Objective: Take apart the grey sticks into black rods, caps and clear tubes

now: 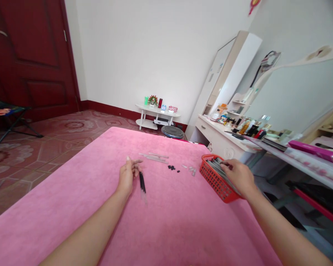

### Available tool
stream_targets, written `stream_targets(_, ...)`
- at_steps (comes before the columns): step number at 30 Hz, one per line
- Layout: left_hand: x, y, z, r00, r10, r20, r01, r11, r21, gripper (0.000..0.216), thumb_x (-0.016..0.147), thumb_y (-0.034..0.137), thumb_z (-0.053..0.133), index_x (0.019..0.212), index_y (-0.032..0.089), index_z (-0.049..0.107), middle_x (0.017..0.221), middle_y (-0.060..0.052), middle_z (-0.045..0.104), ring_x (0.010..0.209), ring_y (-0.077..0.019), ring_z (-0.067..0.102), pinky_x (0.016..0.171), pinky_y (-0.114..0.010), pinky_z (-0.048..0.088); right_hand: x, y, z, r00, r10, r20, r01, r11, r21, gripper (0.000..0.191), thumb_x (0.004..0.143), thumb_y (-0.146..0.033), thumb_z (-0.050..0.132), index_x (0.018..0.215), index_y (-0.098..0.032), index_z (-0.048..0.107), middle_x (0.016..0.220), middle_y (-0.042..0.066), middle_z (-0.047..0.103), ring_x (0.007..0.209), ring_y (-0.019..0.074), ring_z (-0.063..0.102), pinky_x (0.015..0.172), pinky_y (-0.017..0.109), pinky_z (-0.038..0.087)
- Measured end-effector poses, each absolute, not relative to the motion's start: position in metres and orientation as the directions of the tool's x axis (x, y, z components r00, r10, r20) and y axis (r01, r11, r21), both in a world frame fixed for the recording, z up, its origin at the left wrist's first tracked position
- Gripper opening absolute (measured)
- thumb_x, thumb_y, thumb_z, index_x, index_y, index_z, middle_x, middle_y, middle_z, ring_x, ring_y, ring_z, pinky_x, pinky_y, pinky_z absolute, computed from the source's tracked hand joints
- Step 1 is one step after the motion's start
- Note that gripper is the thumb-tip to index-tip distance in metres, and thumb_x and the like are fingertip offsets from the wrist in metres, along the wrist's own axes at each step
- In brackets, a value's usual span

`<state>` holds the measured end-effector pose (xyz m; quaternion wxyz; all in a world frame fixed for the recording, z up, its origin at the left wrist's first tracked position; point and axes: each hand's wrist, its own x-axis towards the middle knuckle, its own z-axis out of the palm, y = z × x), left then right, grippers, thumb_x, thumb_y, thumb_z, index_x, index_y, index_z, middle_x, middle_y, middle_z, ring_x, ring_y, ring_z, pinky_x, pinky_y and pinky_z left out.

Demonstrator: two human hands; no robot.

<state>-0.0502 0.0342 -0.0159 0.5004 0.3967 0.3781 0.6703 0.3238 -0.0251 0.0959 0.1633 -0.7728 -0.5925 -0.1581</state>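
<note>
My left hand [127, 174] hovers at or rests on the pink cloth, fingers stretched to the right and apart, seemingly holding nothing. Just below its fingertips lie several thin black sticks with clear ends [142, 183], like pen parts. Beyond them are several clear slender tubes [156, 158]. Small black pieces [172, 167] and small clear pieces [192, 170] sit in two loose groups farther right. My right hand [237, 175] reaches over an orange-red plastic basket [218, 183], fingers bent in among long grey sticks [217, 166]. What its fingertips grip is blurred.
The pink cloth [166, 225] covers the table. On the right stands a white dressing table [224, 138] with bottles and a mirror. A low white shelf [158, 109] and a round dark-topped object [172, 131] are past the far edge. A folding chair [12, 120] is at left.
</note>
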Motion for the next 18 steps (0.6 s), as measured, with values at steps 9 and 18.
stream_targets(9, -0.052, 0.037, -0.018, -0.199, 0.972, 0.126, -0.414, -0.2, 0.888, 0.06, 0.074, 0.063, 0.041, 0.082, 0.008, 0.066, 0.053, -0.002, 0.054, 0.037, -0.0047, 0.034, 0.037, -0.02, 0.018, 0.174, 0.02, 0.038, -0.256, 0.927, 0.273, 0.938, 0.307, -0.162, 0.029, 0.075, -0.01, 0.049, 0.1, -0.017, 0.061, 0.106, 0.007, 0.059, 0.103, 0.0184, 0.048, 0.086, 0.027, 0.035)
stream_targets(18, -0.051, 0.037, -0.019, -0.191, 0.969, 0.155, -0.376, -0.218, 0.901, 0.058, 0.077, 0.06, 0.04, 0.084, 0.009, 0.066, 0.054, -0.002, 0.054, 0.04, -0.0054, 0.034, 0.039, -0.02, 0.019, 0.128, 0.059, 0.01, -0.116, 0.961, 0.251, 0.991, 0.129, -0.035, 0.029, 0.08, -0.013, 0.046, 0.107, -0.013, 0.056, 0.104, 0.013, 0.058, 0.101, 0.0231, 0.046, 0.082, 0.032, 0.032)
